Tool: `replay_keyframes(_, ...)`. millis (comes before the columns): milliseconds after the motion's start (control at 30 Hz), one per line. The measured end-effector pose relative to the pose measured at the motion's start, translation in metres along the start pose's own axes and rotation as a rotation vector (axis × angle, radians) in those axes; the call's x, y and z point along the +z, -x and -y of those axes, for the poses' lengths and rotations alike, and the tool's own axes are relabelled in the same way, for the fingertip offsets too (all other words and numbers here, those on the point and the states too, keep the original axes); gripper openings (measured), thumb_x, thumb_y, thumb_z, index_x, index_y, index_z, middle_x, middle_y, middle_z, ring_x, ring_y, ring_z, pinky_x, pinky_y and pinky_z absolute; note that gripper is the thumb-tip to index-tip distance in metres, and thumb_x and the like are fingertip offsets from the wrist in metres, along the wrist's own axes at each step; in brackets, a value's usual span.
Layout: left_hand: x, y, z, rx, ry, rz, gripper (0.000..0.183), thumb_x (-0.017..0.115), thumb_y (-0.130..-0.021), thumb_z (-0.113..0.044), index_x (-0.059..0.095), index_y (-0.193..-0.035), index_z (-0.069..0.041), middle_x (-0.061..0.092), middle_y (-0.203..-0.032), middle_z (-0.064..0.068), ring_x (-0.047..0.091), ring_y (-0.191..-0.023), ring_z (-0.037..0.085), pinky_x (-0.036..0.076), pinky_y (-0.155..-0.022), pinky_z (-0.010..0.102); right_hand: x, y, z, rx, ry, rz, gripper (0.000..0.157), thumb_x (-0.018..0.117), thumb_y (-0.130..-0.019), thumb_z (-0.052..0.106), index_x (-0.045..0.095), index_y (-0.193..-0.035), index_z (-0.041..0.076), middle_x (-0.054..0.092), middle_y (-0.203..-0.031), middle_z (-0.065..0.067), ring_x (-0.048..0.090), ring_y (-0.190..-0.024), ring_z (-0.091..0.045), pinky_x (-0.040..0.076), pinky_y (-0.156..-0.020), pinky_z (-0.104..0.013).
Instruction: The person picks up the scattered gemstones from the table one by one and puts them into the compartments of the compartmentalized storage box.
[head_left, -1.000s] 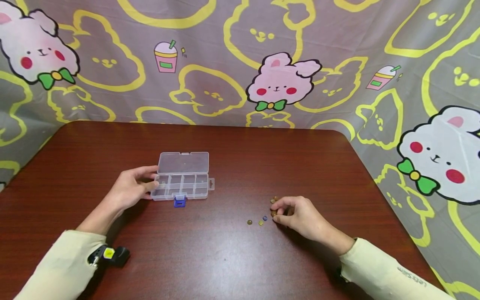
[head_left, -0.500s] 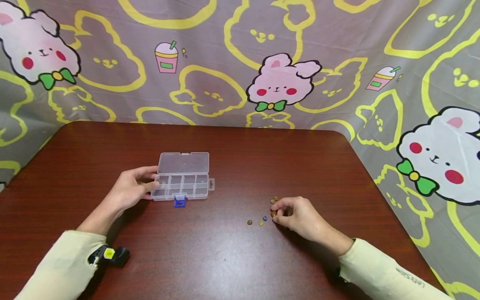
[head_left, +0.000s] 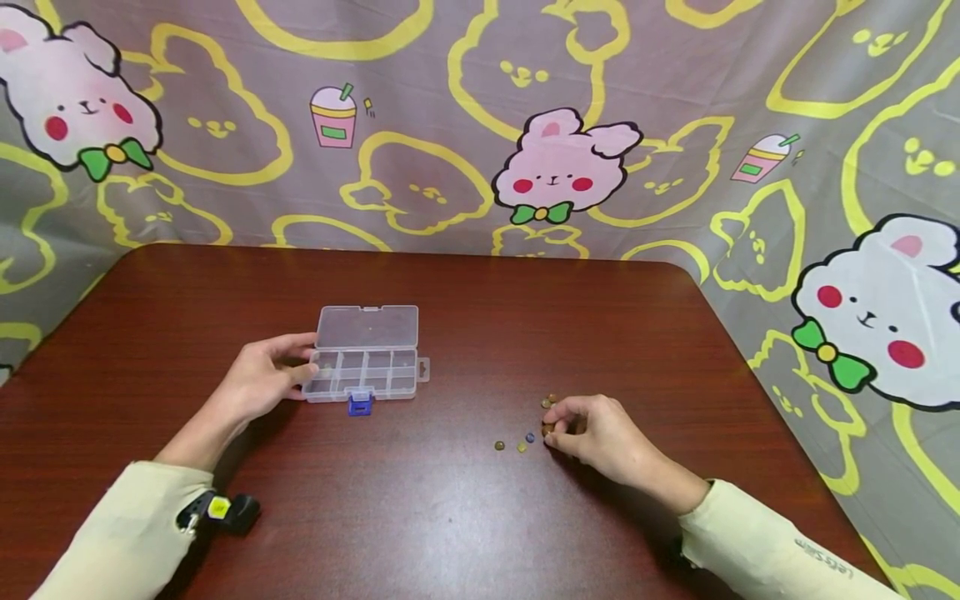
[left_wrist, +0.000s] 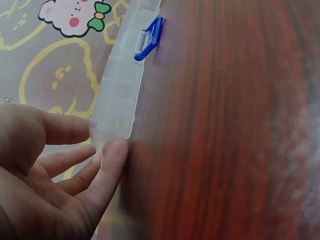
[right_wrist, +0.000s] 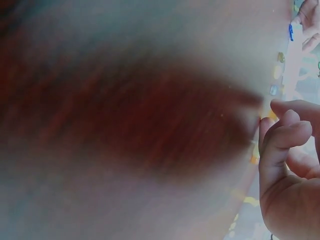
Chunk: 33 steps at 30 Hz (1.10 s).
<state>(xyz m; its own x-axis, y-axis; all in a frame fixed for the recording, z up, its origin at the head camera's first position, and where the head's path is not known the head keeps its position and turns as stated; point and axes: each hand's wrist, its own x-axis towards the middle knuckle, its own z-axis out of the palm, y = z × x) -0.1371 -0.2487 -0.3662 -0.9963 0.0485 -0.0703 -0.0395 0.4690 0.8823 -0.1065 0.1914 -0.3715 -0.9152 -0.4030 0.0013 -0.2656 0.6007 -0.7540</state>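
A clear plastic compartment box (head_left: 365,395) stands on the table, its lid (head_left: 367,327) tipped back and its blue latch (head_left: 360,405) hanging at the front. My left hand (head_left: 258,379) grips the box's left end, the thumb against the near corner in the left wrist view. To the right, my right hand (head_left: 603,437) pinches a brown bead (head_left: 548,430) between thumb and fingertips, low over the table. Around these fingertips lie a blue bead (head_left: 530,437), a yellow bead (head_left: 522,447), a dark olive bead (head_left: 499,446) and a pair of small amber beads (head_left: 546,403).
The dark red wooden table (head_left: 450,533) reaches back to a grey curtain (head_left: 420,100) printed with rabbits and yellow outlines. A hanging tab (head_left: 423,369) sticks out from the box's right end. Near the left sleeve is a black wrist device (head_left: 232,512).
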Motion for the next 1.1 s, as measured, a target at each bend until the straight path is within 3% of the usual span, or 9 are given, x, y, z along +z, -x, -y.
replay_keyframes(233,-0.001,0.001,0.000,0.007,0.007,0.001,0.052,0.062,-0.095,0.002,0.045,-0.144,0.010,0.057,-0.126,0.034,0.065,-0.085,0.016,0.059,-0.065,0.031,-0.001,0.001,0.004,-0.016,-0.020,0.003,0.013,0.075,-0.085,-0.001,0.072,-0.096,0.004,0.064,-0.074,0.002,0.054,-0.049,-0.009,0.047,-0.041,-0.026)
replay_keyframes(633,-0.001,0.000,0.001,0.007,0.000,0.004,0.052,0.062,-0.096,0.001,0.045,-0.145,0.009,0.057,-0.127,0.033,0.065,-0.091,0.025,0.059,-0.066,0.032,0.001,-0.005,0.017,-0.021,-0.053,-0.003,0.013,0.073,-0.087,-0.001,0.073,-0.099,0.004,0.065,-0.077,0.000,0.054,-0.050,-0.010,0.047,-0.043,-0.026)
replay_keyframes(1100,0.001,0.001,0.001,-0.002,-0.003,-0.006,0.052,0.063,-0.095,0.002,0.046,-0.144,0.008,0.057,-0.126,0.033,0.066,-0.089,0.026,0.060,-0.065,0.032,0.024,-0.026,0.042,-0.014,-0.156,0.003,0.015,0.074,-0.086,-0.002,0.073,-0.101,0.002,0.068,-0.079,-0.002,0.057,-0.052,-0.018,0.050,-0.045,-0.028)
